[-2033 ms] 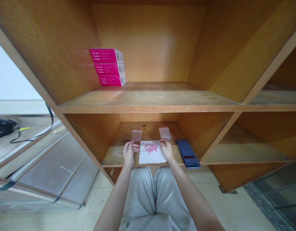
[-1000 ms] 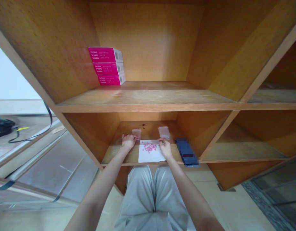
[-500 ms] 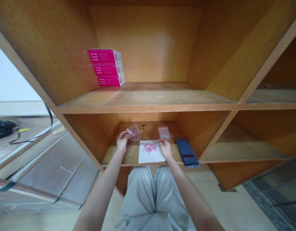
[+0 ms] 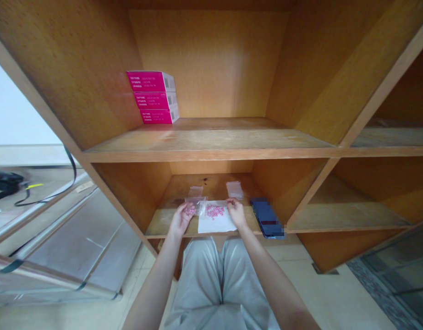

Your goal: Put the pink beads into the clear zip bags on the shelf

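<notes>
The left hand [image 4: 181,221] grasps a clear bag [image 4: 196,206] beside loose pink beads [image 4: 215,211] on paper [image 4: 214,224], which a bump could scatter; the right hand [image 4: 236,213] rests at the paper, grip unclear.

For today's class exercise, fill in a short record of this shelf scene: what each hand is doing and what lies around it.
left hand: holds a clear plastic bag
right hand: at the edge of a white paper, beside pink beads
same shelf: two more clear bags, dark blue phone
shelf above: three stacked pink boxes
</notes>
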`<action>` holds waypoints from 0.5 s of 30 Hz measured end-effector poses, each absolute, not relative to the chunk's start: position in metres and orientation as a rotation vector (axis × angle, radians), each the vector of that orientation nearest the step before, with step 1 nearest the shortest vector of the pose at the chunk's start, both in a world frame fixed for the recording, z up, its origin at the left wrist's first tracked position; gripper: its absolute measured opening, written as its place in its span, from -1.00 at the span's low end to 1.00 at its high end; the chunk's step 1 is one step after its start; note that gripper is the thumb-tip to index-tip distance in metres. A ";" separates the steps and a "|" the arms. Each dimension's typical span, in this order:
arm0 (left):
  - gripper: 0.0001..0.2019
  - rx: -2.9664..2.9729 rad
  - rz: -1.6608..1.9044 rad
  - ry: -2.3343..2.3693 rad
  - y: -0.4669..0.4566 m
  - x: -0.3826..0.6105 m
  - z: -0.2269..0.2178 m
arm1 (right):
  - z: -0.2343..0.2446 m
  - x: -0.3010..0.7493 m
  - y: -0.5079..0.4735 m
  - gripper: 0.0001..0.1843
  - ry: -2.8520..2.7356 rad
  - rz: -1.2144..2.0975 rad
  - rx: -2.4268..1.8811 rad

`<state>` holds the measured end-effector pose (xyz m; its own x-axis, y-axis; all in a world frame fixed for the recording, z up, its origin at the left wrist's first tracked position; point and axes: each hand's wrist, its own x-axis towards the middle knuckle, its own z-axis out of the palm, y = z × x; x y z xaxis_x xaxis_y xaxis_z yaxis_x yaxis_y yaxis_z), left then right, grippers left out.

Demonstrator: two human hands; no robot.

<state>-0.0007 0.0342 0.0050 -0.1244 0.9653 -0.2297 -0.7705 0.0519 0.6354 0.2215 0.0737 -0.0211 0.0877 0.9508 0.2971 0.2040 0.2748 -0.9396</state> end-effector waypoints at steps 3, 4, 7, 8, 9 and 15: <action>-0.89 0.325 1.546 0.730 0.033 -0.001 0.004 | -0.022 0.221 0.074 -0.76 -1.377 0.799 -1.178; -0.89 0.324 1.557 0.725 0.033 -0.001 0.004 | -0.022 0.221 0.074 -0.76 -1.374 0.798 -1.176; -0.90 0.346 1.574 0.727 0.033 -0.001 0.003 | -0.019 0.220 0.073 -0.75 -1.364 0.801 -1.164; -0.91 0.363 1.575 0.732 0.033 0.000 0.002 | -0.017 0.220 0.072 -0.74 -1.358 0.802 -1.161; -0.91 0.381 1.573 0.735 0.033 0.000 0.002 | -0.016 0.220 0.071 -0.74 -1.352 0.803 -1.158; -0.92 0.438 1.575 0.741 0.032 0.001 0.001 | -0.001 0.218 0.065 -0.72 -1.331 0.811 -1.117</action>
